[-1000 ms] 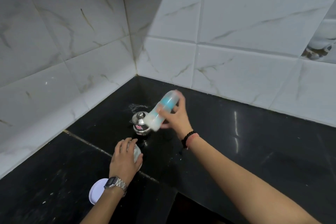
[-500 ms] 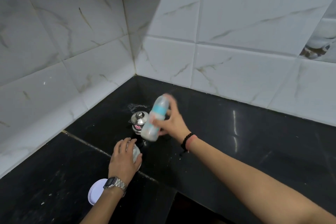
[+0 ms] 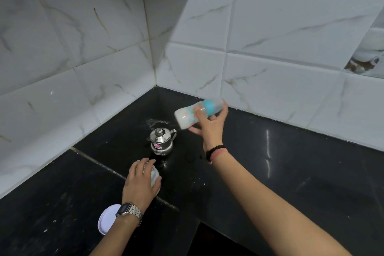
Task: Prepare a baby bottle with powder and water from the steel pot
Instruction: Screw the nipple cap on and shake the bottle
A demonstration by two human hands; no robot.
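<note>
My right hand (image 3: 209, 125) grips a baby bottle (image 3: 187, 116) with a turquoise collar, tilted nearly sideways in the air, its milky white base pointing left. The small lidded steel pot (image 3: 161, 141) stands on the black counter (image 3: 291, 172) just below and left of the bottle. My left hand (image 3: 141, 185) lies over a small white powder container (image 3: 154, 174) in front of the pot, its fingers curled round the top. The container is mostly hidden under the hand.
A round white lid (image 3: 107, 221) lies flat on the counter beside my left wrist. White marble tiles form a corner behind the pot. A dark gap (image 3: 214, 243) opens at the counter's near edge. Some white powder (image 3: 155, 121) is spilled behind the pot.
The bottle has swung up and to the right, from tilted low near the pot to nearly sideways above it. My left hand has stayed on the container.
</note>
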